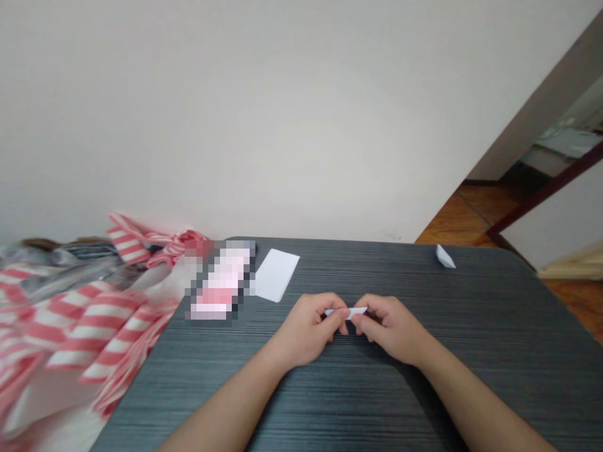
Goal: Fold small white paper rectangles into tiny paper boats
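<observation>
A small folded strip of white paper [349, 312] sits between both hands above the dark striped table [424, 376]. My left hand [308, 329] pinches its left end with curled fingers. My right hand [391, 329] pinches the right end, fingers also curled. Both hands rest near the table's middle, knuckles almost touching each other.
A flat white sheet of paper [276, 274] lies beyond my left hand. A small folded white paper piece [445, 257] sits at the far right of the table. A blurred-out object [221, 282] lies at the far left edge. Red-and-white striped cloth [80, 326] is heaped left of the table.
</observation>
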### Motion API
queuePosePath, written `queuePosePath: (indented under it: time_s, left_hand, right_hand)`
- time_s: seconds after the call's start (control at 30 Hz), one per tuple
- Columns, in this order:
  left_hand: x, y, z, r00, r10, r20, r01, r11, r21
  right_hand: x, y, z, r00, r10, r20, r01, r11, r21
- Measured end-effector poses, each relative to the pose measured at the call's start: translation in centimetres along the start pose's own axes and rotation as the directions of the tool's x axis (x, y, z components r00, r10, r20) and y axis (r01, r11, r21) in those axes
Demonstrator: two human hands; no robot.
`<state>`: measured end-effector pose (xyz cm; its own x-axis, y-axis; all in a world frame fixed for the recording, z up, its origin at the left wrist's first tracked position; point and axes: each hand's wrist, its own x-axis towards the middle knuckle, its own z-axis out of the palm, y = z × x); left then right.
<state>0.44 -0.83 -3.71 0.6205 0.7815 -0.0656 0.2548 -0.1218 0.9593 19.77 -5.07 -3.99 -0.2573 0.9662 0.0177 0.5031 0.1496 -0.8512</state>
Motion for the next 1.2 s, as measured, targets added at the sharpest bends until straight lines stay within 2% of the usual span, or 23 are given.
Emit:
queuePosePath:
  time_s: [0.2,0.4,0.77,0.93,1.2]
  left_hand:
    - [0.09,0.16,0.05,1.000,-0.012,0.003,0.012,1.000,-0.010]
    - [0.11,0.01,0.08,0.999,-0.026,0.023,0.028,0.997,-0.066]
    - [-0.06,-0.17,-0.08,1.000,0.007,0.029,-0.008,0.999,0.051]
    - [-0.06,-0.05,-0.04,0.999,0.005,0.032,-0.007,0.998,0.062]
    - [0.18,-0.09,0.14,0.999,-0.032,0.009,0.033,0.999,-0.036]
  right_hand:
    - [-0.04,-0.20,-0.12,0.999,0.010,0.030,-0.011,1.000,0.028]
    - [-0.13,-0.35,-0.41,1.000,0.011,-0.001,-0.011,1.000,0.011]
    - [0.07,-0.26,-0.21,0.999,-0.015,-0.028,0.014,0.998,-0.057]
    - [-0.03,-0.30,-0.23,1.000,0.011,-0.012,-0.011,0.999,-0.037]
    - [-0.14,0.06,-0.57,0.999,0.020,-0.039,-0.021,1.000,-0.016]
